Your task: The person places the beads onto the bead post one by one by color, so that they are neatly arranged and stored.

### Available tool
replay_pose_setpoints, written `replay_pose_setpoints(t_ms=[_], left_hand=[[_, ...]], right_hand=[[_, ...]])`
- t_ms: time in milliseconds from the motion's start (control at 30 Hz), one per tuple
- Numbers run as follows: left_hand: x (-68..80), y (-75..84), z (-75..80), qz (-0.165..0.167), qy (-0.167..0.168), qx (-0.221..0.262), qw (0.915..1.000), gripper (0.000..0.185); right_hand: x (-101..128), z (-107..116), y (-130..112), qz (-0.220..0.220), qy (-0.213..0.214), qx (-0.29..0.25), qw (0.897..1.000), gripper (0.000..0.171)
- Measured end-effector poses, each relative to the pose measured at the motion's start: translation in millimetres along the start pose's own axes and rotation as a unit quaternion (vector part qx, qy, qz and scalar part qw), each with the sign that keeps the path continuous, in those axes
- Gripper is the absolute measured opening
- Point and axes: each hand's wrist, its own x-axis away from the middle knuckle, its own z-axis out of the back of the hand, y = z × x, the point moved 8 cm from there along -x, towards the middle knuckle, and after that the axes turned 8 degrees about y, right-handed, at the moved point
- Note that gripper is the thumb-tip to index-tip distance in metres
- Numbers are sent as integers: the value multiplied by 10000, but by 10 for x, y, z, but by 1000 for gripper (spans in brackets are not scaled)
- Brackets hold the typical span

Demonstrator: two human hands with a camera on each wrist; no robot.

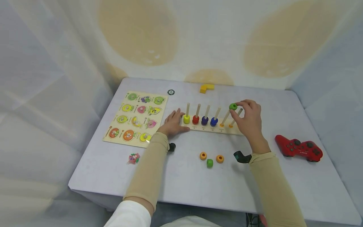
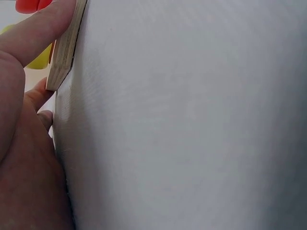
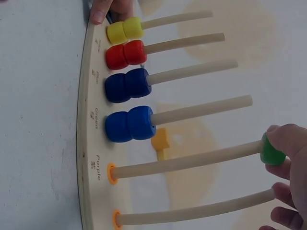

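A wooden peg board point(image 1: 198, 128) stands on the table with yellow beads point(image 3: 124, 30), red beads point(image 3: 126, 54), dark blue beads point(image 3: 128, 85) and blue beads point(image 3: 130, 124) in pairs on four neighbouring pegs. The two rightmost pegs are bare, with orange rings at their bases. My left hand point(image 1: 173, 124) grips the board's left end, thumb along the front edge and fingers behind. Between thumb and fingertips, my right hand point(image 1: 250, 121) pinches a green bead point(image 1: 233, 106) right at the top of the fifth peg point(image 3: 192, 163). Two orange beads point(image 1: 220, 159) and another green bead point(image 1: 210, 163) lie before the board.
At left lies a fruit puzzle board point(image 1: 136, 115), with a small pink trinket point(image 1: 133, 158) in front. Towards the back are a round black-and-white chip point(image 1: 171, 92) and a yellow block point(image 1: 206, 88). A red game controller point(image 1: 297, 148) sits on the right.
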Motion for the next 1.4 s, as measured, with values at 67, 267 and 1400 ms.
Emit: replay_pose_setpoints(t_ms=[67, 267, 1400], left_hand=[[2, 8, -3, -43, 9, -92, 9999, 86], [2, 7, -17, -83, 26, -193, 9998, 84], [15, 26, 8, -34, -31, -187, 9998, 85]], right_hand=[[3, -11, -5, -69, -134, 133, 9998, 37], [11, -32, -11, -122, -339, 312, 9989, 45], [8, -126, 21, -369, -1098, 739, 9905, 66]])
